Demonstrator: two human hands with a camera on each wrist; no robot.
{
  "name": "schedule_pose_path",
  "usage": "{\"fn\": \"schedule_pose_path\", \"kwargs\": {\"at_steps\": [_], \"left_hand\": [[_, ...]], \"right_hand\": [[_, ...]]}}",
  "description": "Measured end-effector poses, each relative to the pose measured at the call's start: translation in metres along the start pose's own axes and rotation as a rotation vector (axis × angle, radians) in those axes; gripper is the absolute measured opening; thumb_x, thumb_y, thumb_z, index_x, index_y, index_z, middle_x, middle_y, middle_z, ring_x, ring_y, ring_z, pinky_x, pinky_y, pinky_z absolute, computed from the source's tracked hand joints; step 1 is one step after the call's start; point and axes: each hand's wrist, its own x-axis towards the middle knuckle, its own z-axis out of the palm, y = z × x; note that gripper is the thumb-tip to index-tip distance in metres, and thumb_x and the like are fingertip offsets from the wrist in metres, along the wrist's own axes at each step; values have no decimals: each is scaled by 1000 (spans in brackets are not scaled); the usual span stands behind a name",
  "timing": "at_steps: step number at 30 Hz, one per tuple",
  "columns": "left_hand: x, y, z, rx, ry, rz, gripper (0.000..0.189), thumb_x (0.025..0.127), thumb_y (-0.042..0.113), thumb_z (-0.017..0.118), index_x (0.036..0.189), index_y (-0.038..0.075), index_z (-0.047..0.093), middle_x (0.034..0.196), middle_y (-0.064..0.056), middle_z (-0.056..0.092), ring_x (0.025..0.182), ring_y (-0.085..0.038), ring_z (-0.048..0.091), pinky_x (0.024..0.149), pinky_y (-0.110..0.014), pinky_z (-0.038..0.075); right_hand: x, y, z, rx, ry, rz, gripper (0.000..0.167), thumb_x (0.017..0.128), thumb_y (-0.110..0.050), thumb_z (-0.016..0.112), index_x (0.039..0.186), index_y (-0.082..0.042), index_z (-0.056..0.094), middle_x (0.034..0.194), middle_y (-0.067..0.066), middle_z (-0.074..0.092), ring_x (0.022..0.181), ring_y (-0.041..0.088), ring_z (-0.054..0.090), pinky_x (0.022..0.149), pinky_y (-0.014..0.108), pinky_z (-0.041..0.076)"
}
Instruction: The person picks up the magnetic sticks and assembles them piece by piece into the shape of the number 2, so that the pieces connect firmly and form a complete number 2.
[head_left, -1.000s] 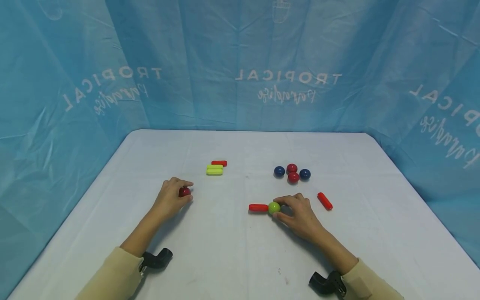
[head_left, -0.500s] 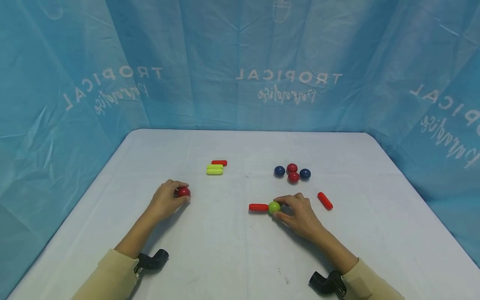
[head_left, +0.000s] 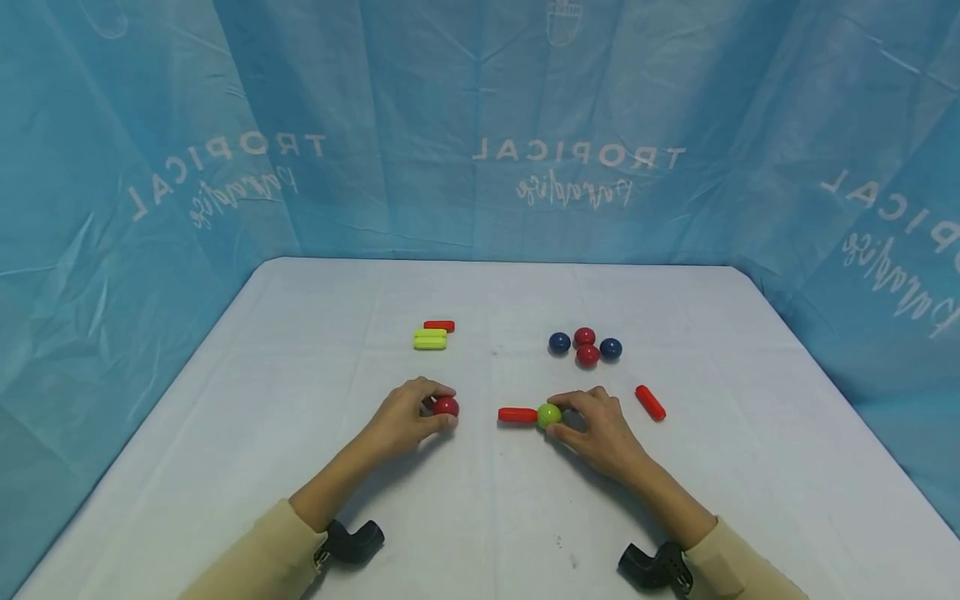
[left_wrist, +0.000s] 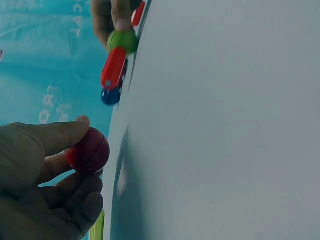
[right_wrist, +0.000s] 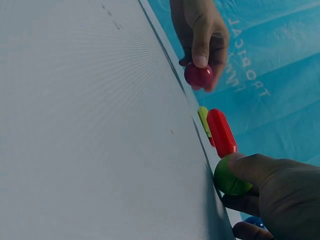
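Between thumb and fingers my left hand (head_left: 405, 419) pinches a red ball (head_left: 446, 407), left of the red stick (head_left: 517, 415). That stick's right end meets a green ball (head_left: 549, 416), which my right hand (head_left: 602, 433) grips from the right. In the left wrist view the red ball (left_wrist: 89, 151) shows a seam line, and the green ball (left_wrist: 123, 41) with its red stick (left_wrist: 114, 67) lies beyond it. The right wrist view has the green ball (right_wrist: 232, 176) under my thumb, the red stick (right_wrist: 221, 133) pointing toward the left hand (right_wrist: 203, 35).
Two yellow-green sticks (head_left: 430, 340) and a red stick (head_left: 439, 326) lie together farther back. Two blue balls (head_left: 559, 343) and two red balls (head_left: 587, 356) are clustered at the back right. Another red stick (head_left: 650, 402) lies right of the right hand on the white table (head_left: 720, 333).
After a slight shift left, my left hand has carried the red ball rightward and a little nearer, toward the red stick. The right hand has stayed on the green ball.
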Motion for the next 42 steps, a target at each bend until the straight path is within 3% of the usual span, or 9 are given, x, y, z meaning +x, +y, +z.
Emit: {"fn": "schedule_pose_path", "kwargs": {"at_steps": [7, 14, 33, 42], "left_hand": [[6, 17, 21, -36, -41, 51, 35, 80, 17, 74, 114, 13, 65, 101, 1, 62, 88, -13, 54, 74, -26, 45], [10, 22, 34, -30, -51, 102, 36, 80, 17, 74, 115, 11, 65, 106, -1, 63, 92, -13, 55, 76, -25, 47], [10, 25, 34, -59, -57, 92, 36, 81, 18, 73, 116, 11, 65, 106, -2, 63, 93, -15, 55, 78, -27, 46], [10, 26, 34, -54, -66, 100, 36, 81, 19, 73, 116, 11, 65, 106, -2, 63, 93, -16, 54, 78, -27, 46]], "right_hand": [[0, 0, 0, 6, -4, -6, 38, 78, -24, 76, 114, -19, 66, 104, -3, 67, 97, 14, 48, 79, 33, 34], [0, 0, 1, 1, -2, -4, 39, 77, -24, 76, 114, -19, 66, 104, -4, 68, 97, 14, 48, 79, 33, 34], [1, -1, 0, -13, -10, -8, 40, 77, -25, 76, 115, -18, 66, 105, -4, 67, 97, 14, 48, 79, 33, 34], [1, 11, -21, -6, 25, -11, 41, 79, -26, 75, 117, -14, 64, 106, 0, 69, 98, 20, 50, 81, 35, 36]]}}
